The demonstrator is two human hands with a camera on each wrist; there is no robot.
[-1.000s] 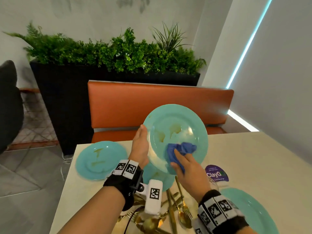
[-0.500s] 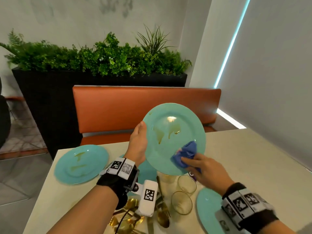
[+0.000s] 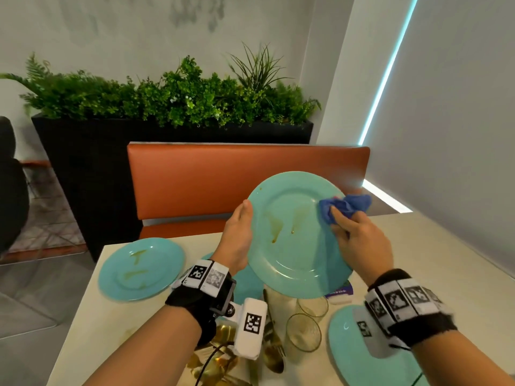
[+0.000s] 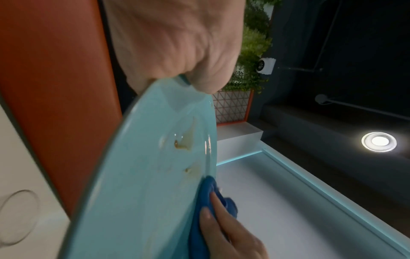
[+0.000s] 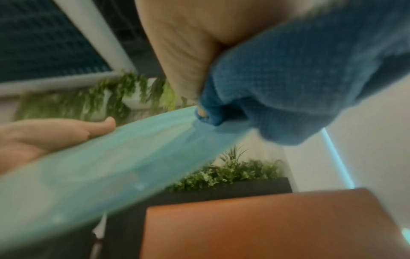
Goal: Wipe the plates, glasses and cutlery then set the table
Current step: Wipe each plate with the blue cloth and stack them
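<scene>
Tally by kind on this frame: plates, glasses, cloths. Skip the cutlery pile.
Plates: 4 (held plate, left plate, middle plate partly hidden, right plate)
Glasses: 2 clearly seen (far glass, near glass)
Cloths: 1 (blue cloth)
Total: 7
</scene>
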